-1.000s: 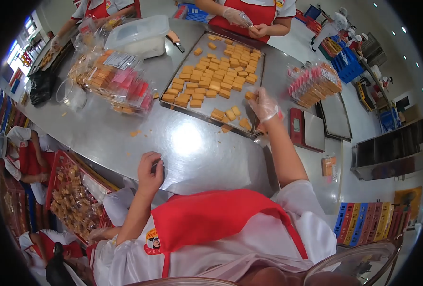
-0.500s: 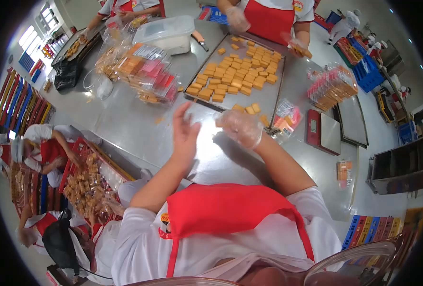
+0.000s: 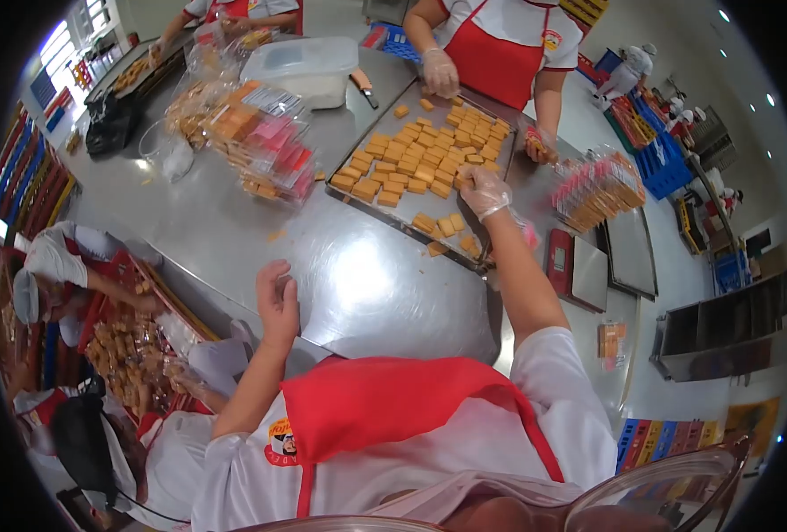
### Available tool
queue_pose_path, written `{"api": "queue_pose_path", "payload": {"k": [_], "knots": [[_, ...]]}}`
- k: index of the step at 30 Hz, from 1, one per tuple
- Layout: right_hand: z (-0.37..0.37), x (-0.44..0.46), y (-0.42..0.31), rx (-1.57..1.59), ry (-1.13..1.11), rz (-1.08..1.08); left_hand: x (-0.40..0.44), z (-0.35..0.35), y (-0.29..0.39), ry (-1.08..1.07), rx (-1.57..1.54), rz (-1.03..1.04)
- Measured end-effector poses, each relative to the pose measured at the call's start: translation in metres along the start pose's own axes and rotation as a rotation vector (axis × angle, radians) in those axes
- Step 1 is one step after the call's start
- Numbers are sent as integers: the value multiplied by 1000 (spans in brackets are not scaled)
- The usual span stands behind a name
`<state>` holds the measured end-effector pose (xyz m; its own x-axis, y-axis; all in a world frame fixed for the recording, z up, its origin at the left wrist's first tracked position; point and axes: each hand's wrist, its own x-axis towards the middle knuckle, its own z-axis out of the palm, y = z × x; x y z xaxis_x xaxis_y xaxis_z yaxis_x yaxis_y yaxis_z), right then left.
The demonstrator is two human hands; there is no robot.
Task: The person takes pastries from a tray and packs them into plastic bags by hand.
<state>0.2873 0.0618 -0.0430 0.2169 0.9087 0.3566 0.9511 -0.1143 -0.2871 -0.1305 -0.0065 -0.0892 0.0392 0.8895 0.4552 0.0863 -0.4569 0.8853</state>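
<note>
Biscuits (image 3: 422, 160), beside fingers (image 3: 471, 178), gloved right hand (image 3: 485, 192)

Golden biscuits (image 3: 424, 160), red apron (image 3: 402, 403)

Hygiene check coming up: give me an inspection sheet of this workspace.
Surface: metal table, crumbs left of the tray.
Job's things: tray bears many yellow-orange pieces.
Clutter: bagged packs, lidded tub, orange-handled tool, red scale.
Hands: gloved right hand at the pieces, grip unclear; left hand bare, open, fingers loosely bent.
Cables: thin dark line at lower left, perhaps a cord.
Surroundings: co-worker across the table; colored crates at lower right.
</note>
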Motion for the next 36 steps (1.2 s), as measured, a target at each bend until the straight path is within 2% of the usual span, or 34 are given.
{"api": "queue_pose_path", "payload": {"k": [2,6,9,12,15,18,24,28,31,34,36], "knots": [[-11,-5,-3,4,-115,112,1,0,0,-25,15,19],[-16,-18,4,-26,-119,-69,4,3,6,-59,-8,17],[-22,-9,1,-146,-257,58,5,4,0,-57,2,54],[-17,2,-10,42,26,54,6,3,1,-80,29,54],[-7,11,-28,-58,36,-53,6,4,5,-78,-44,-13],[2,13,-31,-126,-98,40,5,3,4,-70,-53,-8],[-17,-11,2,19,-83,89,3,3,6,-31,-109,-58],[-14,-25,15,-27,-88,7,3,5,1,-50,-125,-42],[-22,-17,1,-74,-185,129,3,5,0,-70,-133,-52],[-22,-9,-24,192,-134,238,4,3,0,-88,-144,-81],[2,-6,-26,150,-90,127,2,4,4,-91,-177,-112]]}}
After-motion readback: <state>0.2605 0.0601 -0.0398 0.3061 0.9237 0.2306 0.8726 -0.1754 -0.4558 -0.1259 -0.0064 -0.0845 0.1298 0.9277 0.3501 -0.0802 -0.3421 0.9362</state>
